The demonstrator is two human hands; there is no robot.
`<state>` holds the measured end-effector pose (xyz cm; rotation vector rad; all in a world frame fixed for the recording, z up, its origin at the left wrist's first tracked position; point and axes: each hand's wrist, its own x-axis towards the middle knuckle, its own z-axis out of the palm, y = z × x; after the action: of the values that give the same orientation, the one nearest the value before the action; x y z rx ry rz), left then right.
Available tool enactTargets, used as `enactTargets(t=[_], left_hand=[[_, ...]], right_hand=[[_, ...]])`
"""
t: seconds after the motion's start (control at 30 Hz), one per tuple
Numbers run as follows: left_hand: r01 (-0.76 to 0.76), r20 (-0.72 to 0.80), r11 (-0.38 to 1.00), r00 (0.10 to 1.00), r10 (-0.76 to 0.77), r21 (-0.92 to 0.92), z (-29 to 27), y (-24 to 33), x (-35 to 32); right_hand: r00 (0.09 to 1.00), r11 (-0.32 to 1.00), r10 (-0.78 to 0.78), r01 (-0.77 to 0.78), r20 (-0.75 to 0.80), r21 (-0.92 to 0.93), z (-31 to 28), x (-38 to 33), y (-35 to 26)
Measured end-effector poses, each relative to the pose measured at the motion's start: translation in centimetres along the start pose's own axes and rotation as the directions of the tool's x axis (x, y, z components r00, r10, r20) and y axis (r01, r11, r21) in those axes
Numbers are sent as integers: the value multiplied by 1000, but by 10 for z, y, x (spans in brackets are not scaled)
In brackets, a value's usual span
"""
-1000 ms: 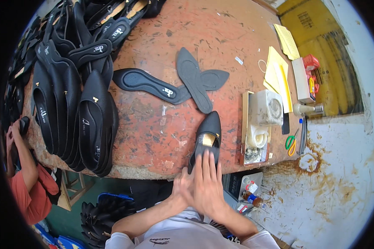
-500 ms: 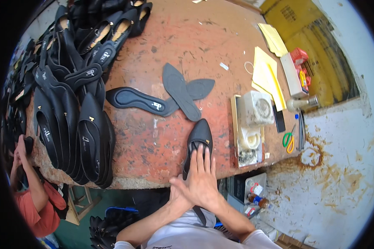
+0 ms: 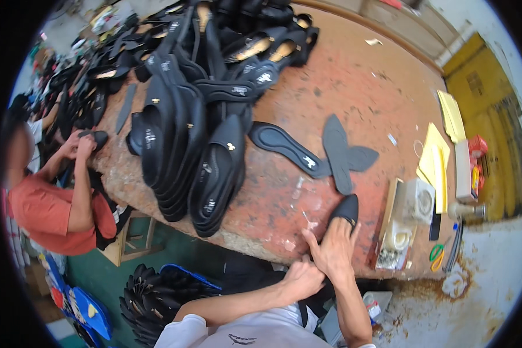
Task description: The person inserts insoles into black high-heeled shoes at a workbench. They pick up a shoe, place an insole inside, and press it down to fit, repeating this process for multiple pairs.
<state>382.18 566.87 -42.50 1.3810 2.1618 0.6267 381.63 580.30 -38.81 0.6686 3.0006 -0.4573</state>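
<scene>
A black pointed shoe [image 3: 345, 207] with a small gold ornament lies at the table's near edge, toe pointing away from me. My right hand [image 3: 334, 249] reaches into its opening; the fingers run forward inside, their tips hidden, and the thumb spreads to the left. My left hand [image 3: 305, 277] is closed at the shoe's rear end, just below the right wrist, which hides the heel. Beyond the toe, two plain dark grey insoles [image 3: 337, 152] cross each other. A black padded insole [image 3: 284, 145] touches them on the left.
Nested black shoes [image 3: 217, 180] and more insoles pile up at left. On the right stand a box with a whitish container [image 3: 417, 200], yellow sheets [image 3: 432, 153] and green-orange scissors [image 3: 437, 258]. A person in a red shirt [image 3: 52, 214] works at far left; black shoe parts [image 3: 148, 304] sit below.
The view has swung left, so the table appears shifted right and more of the co-worker shows. My right fingers have gone deeper into the shoe; my left fist has come out from behind the right hand.
</scene>
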Motion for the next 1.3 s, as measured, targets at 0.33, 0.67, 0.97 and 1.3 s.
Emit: enactTargets(t=[0.33,0.67,0.97,1.3], left_hand=[[-240,-532,968,812,239,67,-80,-16,-60],[373,-720,849,694,13,375,-211,-117,-76],[98,-563,865,794,229,491,-246,-84,80],[673,-508,653,720,-473,347,-306,-201,230]], right_hand=[[924,657,-377,217,65,722,-80,-36,14],[961,957,29,53,-275,286,30,151,-22],[951,778,137,70,-277,624,26,131,8],[954,579,163,115,-252,807,-4,42,20]])
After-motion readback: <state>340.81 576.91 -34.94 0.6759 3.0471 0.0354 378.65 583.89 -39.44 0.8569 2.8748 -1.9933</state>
